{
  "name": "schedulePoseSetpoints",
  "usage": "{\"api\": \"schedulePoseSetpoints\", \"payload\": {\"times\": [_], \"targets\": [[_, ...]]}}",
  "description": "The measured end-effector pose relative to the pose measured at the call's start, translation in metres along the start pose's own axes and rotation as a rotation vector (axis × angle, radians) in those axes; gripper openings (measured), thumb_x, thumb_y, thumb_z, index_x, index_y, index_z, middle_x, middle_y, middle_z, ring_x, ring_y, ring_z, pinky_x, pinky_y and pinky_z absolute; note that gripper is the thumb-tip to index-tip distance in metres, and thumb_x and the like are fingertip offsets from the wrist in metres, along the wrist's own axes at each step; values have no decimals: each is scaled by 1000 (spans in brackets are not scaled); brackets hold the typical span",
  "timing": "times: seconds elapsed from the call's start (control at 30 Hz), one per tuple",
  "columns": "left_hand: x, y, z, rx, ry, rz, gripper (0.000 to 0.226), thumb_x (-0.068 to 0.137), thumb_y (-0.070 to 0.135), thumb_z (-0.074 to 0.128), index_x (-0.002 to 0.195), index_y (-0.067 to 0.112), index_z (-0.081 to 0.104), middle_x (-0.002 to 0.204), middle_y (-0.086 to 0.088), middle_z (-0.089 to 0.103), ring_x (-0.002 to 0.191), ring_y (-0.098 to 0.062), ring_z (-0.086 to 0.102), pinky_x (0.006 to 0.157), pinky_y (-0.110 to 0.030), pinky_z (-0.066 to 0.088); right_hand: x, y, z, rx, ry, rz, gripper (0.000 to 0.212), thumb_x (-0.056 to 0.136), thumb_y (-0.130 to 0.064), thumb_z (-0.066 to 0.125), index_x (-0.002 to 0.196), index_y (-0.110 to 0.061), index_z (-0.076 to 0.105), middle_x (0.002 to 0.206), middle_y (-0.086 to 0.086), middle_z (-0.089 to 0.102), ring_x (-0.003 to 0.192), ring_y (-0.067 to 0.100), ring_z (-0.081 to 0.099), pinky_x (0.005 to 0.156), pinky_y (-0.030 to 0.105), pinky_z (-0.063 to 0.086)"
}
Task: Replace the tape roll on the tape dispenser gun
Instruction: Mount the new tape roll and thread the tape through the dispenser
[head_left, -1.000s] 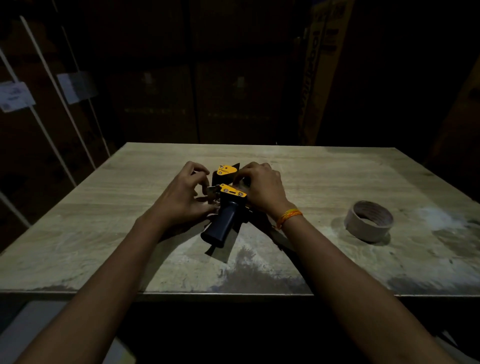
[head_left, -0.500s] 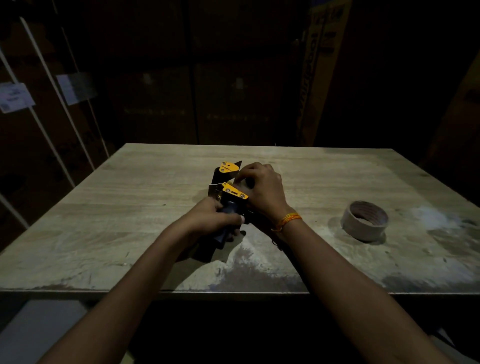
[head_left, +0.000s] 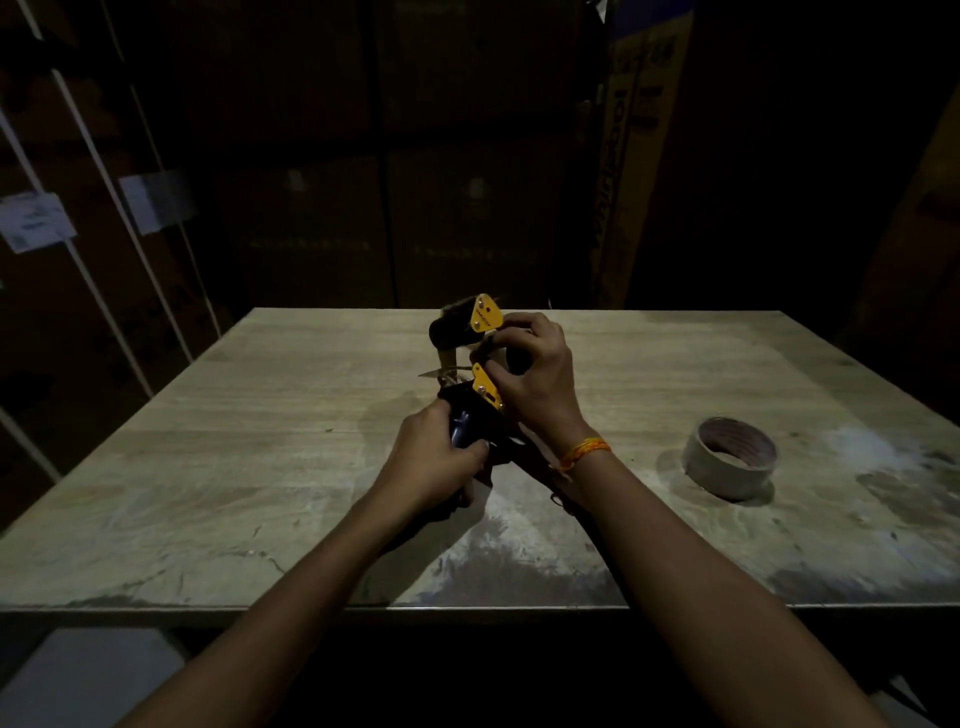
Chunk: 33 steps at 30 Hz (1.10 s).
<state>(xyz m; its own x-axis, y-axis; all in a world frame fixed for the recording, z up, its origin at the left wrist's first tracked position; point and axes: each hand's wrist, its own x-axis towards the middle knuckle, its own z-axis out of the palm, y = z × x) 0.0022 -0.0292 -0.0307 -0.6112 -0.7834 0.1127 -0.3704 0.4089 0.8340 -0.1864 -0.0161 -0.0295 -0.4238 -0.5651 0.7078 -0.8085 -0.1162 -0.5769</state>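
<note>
The black and yellow tape dispenser gun (head_left: 470, 358) is held up over the middle of the wooden table (head_left: 260, 441). My left hand (head_left: 434, 462) is wrapped around its dark handle from below. My right hand (head_left: 535, 374) grips the gun's body at the roll mount, fingers curled over it, so what sits on the mount is hidden. A pale tape roll (head_left: 731, 457) lies flat on the table to the right, apart from both hands.
The table's near edge (head_left: 467, 607) runs across the bottom of the view. Dark stacked cardboard boxes (head_left: 363, 182) stand behind the table, and white straps (head_left: 119, 197) with paper labels hang at the left.
My left hand moved from the gun's left side down onto the handle and closed on it. The gun has been lifted and tilted up off the table. The loose roll has not moved.
</note>
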Motion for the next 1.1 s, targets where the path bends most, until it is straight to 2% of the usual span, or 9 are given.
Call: {"api": "schedulePoseSetpoints", "payload": {"times": [0.07,0.17,0.37,0.47,0.6,0.73,0.87,1.03,1.1], "targets": [[1,3,3,42,46,11,40,91,25,72,129,26,58,107,-1,71,70,-27,76,57,-48,66,1,1,-1,-19,5,-23,18,82,-14,88,98,-14,80,122,9,68,118,29,60,90,37,54],[0,8,7,95,75,18,48,91,25,74,136,25,57,116,2,67,85,-25,75,72,-46,67,1,6,1,-38,-16,-48,21,82,-11,89,101,-12,82,122,11,70,115,30,63,88,39,57],[4,11,15,120,101,-8,46,91,25,74,134,16,60,120,-3,70,103,-23,70,86,-41,63,1,7,0,1,-55,-85,20,77,-13,94,95,-13,85,122,12,73,113,27,69,88,43,63],[5,14,20,155,108,-27,47,89,27,73,132,14,59,119,-5,70,98,-25,71,81,-39,63,2,8,-2,17,-57,-73,19,77,-14,94,94,-11,85,123,13,73,114,28,70,89,46,64],[6,18,26,184,102,-76,47,88,37,72,129,16,60,117,-4,70,101,-26,71,85,-45,64,4,8,-6,23,-46,-48,17,79,-8,90,94,-12,84,131,13,69,122,31,65,95,47,60],[8,22,25,7,-19,-166,43,93,62,59,106,21,67,89,-3,76,71,-24,76,66,-42,66,5,7,-17,-52,-78,-19,15,81,-9,87,94,-16,82,140,15,63,128,36,52,93,20,37],[10,29,21,-98,-105,-184,34,110,40,43,106,12,63,81,-10,70,62,-22,66,61,-37,53,8,7,-30,-69,-109,-8,13,82,-17,89,92,-20,82,141,10,58,125,27,44,91,18,33],[12,38,29,-36,-88,-202,29,111,35,42,111,10,57,84,-10,68,63,-23,68,63,-40,58,6,6,-35,-54,-76,-45,14,79,-18,91,84,-25,81,148,8,53,125,21,38,94,21,33],[13,45,31,-29,-76,-228,32,111,34,41,113,9,59,86,-12,70,66,-24,69,61,-38,58,7,7,-36,-48,-44,-97,15,77,-19,93,86,-27,83,154,6,49,131,24,38,99,14,30]]}}
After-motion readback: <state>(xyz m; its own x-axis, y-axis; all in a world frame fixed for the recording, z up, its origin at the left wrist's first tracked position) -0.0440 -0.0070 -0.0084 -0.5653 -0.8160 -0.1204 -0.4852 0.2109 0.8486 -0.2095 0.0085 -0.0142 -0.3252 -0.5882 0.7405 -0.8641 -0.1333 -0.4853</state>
